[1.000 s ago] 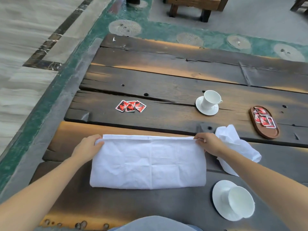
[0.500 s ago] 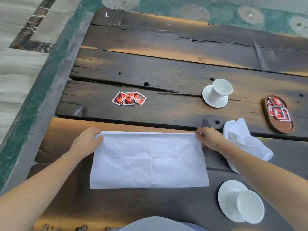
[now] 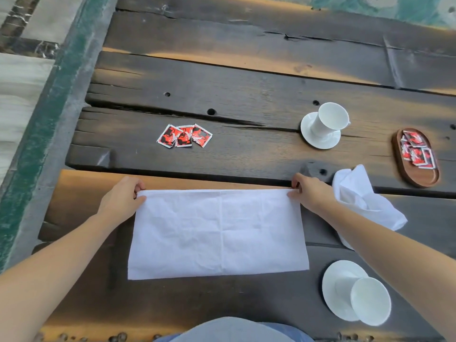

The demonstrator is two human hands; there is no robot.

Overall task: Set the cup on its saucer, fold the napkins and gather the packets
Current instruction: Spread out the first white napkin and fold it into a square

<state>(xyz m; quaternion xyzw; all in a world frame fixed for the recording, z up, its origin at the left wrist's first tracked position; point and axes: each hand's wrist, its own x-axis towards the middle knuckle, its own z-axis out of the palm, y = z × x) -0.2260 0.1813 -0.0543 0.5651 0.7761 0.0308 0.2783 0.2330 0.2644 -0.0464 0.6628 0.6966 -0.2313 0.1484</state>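
evidently the left hand (image 3: pixel 122 201) and right hand (image 3: pixel 312 193) each pinch a far corner of the half-folded napkin (image 3: pixel 217 233), to line its edges square on the desk (image 3: pixel 246 90); a crumpled napkin (image 3: pixel 365 201) waits just right, loose packets (image 3: pixel 184 135) lie beyond.

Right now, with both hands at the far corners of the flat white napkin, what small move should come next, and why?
Probably draw the far edge back to the near edge, folding the napkin in half. The left hand and right hand each pinch a far corner, the layers there look aligned, and the napkin lies flat as a wide rectangle.
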